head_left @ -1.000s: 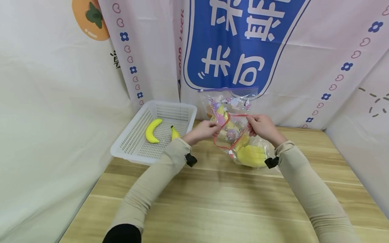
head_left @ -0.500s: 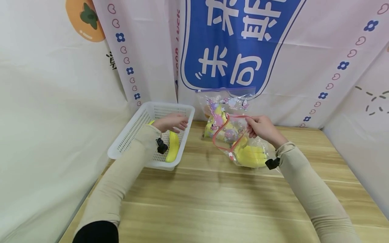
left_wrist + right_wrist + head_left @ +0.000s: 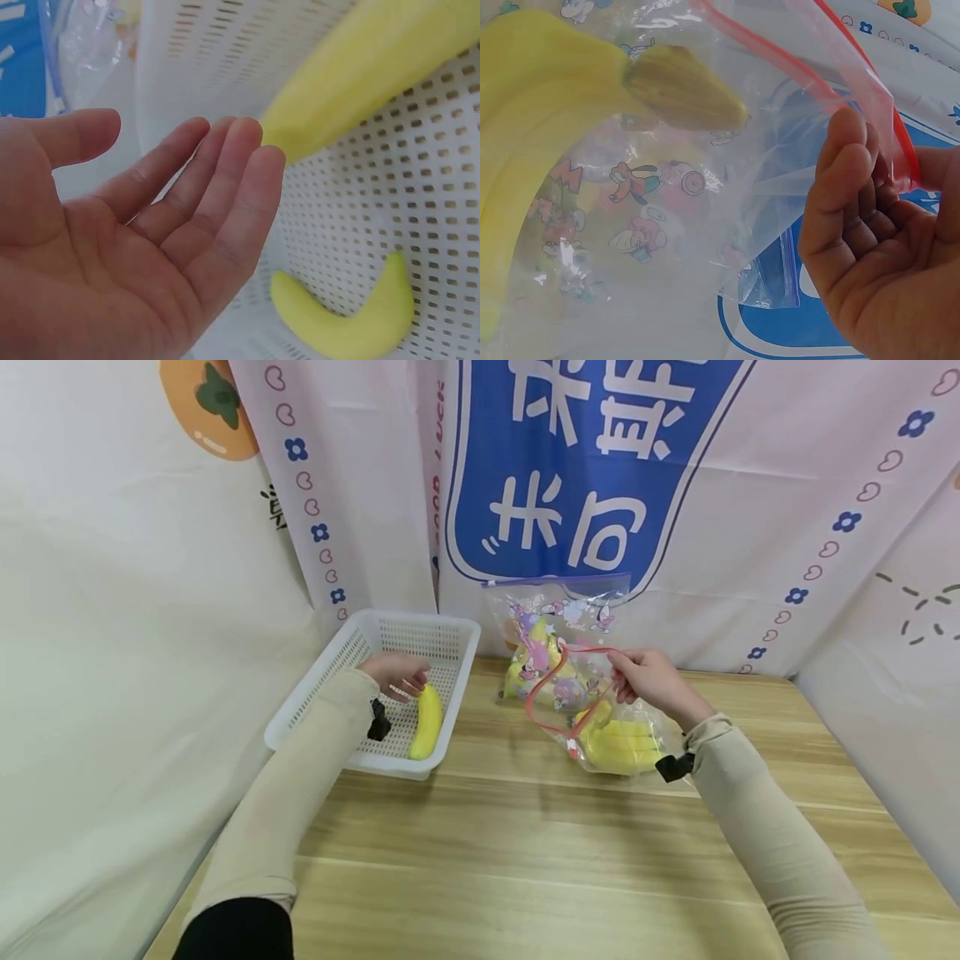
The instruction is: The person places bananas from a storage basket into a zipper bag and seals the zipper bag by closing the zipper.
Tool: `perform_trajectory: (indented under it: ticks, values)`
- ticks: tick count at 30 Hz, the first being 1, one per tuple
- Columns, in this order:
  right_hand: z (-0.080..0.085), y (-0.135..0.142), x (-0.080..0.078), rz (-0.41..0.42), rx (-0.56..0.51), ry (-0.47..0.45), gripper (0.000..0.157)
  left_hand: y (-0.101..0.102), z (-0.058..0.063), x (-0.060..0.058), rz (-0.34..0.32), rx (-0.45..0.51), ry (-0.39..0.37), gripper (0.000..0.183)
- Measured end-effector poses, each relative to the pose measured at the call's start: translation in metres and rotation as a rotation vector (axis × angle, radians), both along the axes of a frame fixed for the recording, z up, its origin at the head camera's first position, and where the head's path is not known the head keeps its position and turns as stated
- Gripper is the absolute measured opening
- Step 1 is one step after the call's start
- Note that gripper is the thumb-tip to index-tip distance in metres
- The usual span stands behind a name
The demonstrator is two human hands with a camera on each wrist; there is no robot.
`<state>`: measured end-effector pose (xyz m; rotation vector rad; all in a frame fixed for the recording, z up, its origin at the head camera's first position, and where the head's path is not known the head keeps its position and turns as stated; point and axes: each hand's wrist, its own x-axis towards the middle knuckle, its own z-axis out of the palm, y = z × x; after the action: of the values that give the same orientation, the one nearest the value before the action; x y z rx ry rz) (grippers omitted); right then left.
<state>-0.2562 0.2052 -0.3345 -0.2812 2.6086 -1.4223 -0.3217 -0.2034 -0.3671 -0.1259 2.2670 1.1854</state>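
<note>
My left hand [image 3: 397, 675] hovers inside the white perforated basket [image 3: 420, 635], its fingers relaxed and slightly bent. Its fingertips are close to the top end of a yellow banana [image 3: 427, 724]; whether they touch it I cannot tell. A second, curved banana [image 3: 352, 322] shows in the left wrist view, but my hand and arm cover it in the head view. My right hand [image 3: 648, 681] pinches the red-edged mouth of a clear zip bag [image 3: 705, 210] with printed cartoon figures. Inside that bag lies a bunch of bananas [image 3: 618, 747], and its mouth gapes toward the left.
Behind the red-edged bag stands another clear zip bag [image 3: 577, 602] with a purple zip and yellow fruit inside, against the printed cloth [image 3: 682, 568]. Both bags and the basket stand on a wooden table [image 3: 525, 860].
My left hand has let go of the red-edged bag and moved left into the basket, then lower toward the banana. My right hand has stayed at the bag's mouth.
</note>
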Motion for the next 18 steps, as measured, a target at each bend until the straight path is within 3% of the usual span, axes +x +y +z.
perform_trajectory:
  ticks: [7, 11, 18]
  values:
    - [-0.001, 0.001, 0.000, -0.008, -0.016, 0.009, 0.048, -0.006, -0.012, -0.007, 0.086, -0.039, -0.061, 0.046]
    - [-0.002, 0.002, 0.000, -0.010, -0.013, 0.011, 0.045, -0.006, -0.016, -0.007, 0.074, -0.041, -0.103, 0.049]
    - [-0.002, 0.001, 0.000, 0.009, -0.013, 0.011, 0.049, -0.003, -0.027, -0.009, -0.005, -0.035, -0.151, 0.053]
